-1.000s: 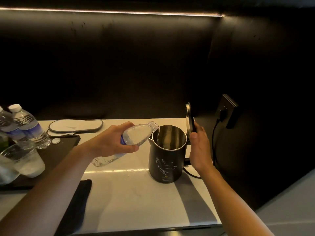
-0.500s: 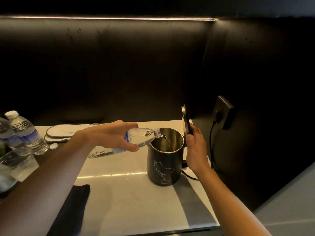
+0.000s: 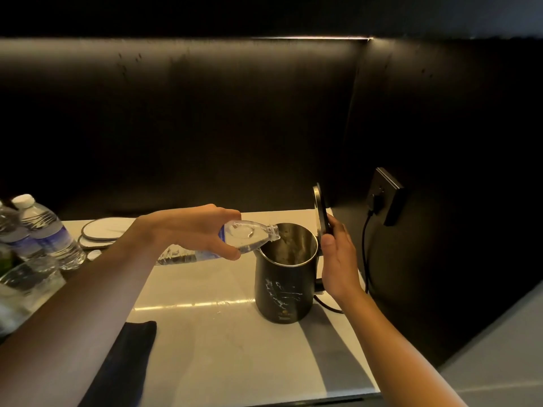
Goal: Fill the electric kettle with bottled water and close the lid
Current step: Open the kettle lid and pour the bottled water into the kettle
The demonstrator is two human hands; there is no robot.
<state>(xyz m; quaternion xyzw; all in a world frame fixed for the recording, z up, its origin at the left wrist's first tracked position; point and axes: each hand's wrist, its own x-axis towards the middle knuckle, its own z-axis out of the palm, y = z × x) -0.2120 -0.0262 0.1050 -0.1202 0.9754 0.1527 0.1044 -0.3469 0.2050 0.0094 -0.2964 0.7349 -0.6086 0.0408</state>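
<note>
My left hand [image 3: 191, 230] is wrapped round the bottle [image 3: 235, 239], fingers closed on its middle, holding it almost flat with the neck dipped over the kettle [image 3: 283, 277] rim. I judge the low tilt serves to drain what is left; whether a stream is running I cannot tell. My right hand [image 3: 338, 259] rests against the lid [image 3: 321, 212], thumb on its inner side and fingers behind, lightly closed on its edge. The lid stands upright on its hinge, and I judge the hand is there to keep it from dropping across the opening.

The kettle stands on the counter [image 3: 220, 348] near the right-hand wall, its cord [image 3: 365, 254] running up to a socket [image 3: 386, 195].

Materials: the bottle is thin, clear, ribbed plastic with a blue label, likely to buckle under a hard squeeze. The kettle is a dark cylinder with pale marbled veining and a bright metal lining. The counter is pale, smooth and glossy. Two capped bottles [image 3: 44, 230] stand at far left.
</note>
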